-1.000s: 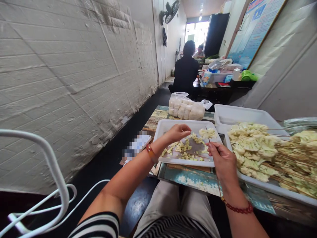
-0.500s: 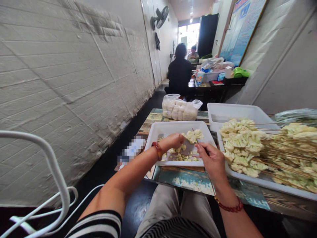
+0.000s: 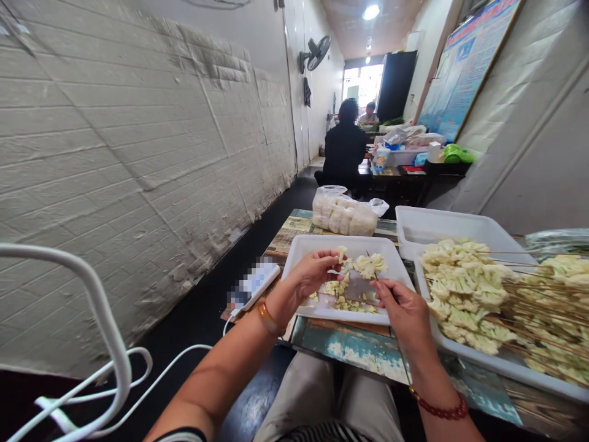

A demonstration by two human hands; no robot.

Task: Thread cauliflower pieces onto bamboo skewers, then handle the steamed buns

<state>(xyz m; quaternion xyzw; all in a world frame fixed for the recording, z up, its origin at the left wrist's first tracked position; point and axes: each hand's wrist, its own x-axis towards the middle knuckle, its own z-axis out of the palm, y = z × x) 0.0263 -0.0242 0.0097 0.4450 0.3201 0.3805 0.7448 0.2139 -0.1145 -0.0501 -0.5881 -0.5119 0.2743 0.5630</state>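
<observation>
- Right hand [image 3: 405,310]: one, thumb and fingers clamped on a skewer, above the tray's right edge; red bracelet [image 3: 442,408] at the wrist.
- Skewer [image 3: 405,367]: one, thin, its lower end running below the hand, past the tray's near right corner.
- Floret [image 3: 370,265]: one, pale, threaded near the skewer's tip, above the right half of the tray.
- Left hand [image 3: 317,270]: one, fingertips together on a small piece, above the tray's left half; amber bangle [image 3: 269,318] on the arm.
- Piece [image 3: 341,253]: one, cauliflower, left of the floret, over the tray.
- Tray [image 3: 363,243]: one, white, shallow, on a plank table [image 3: 363,347].
- Scraps [image 3: 345,302]: many, loose on the tray's floor.
- Bin [image 3: 506,367]: one, white, right of the tray, piled with skewered cauliflower [image 3: 464,270].
- Bag [image 3: 347,215]: one, clear, filled with pale lumps, just behind the tray.
- Person [image 3: 345,150]: one, dark-clothed, seated well beyond the tray.
</observation>
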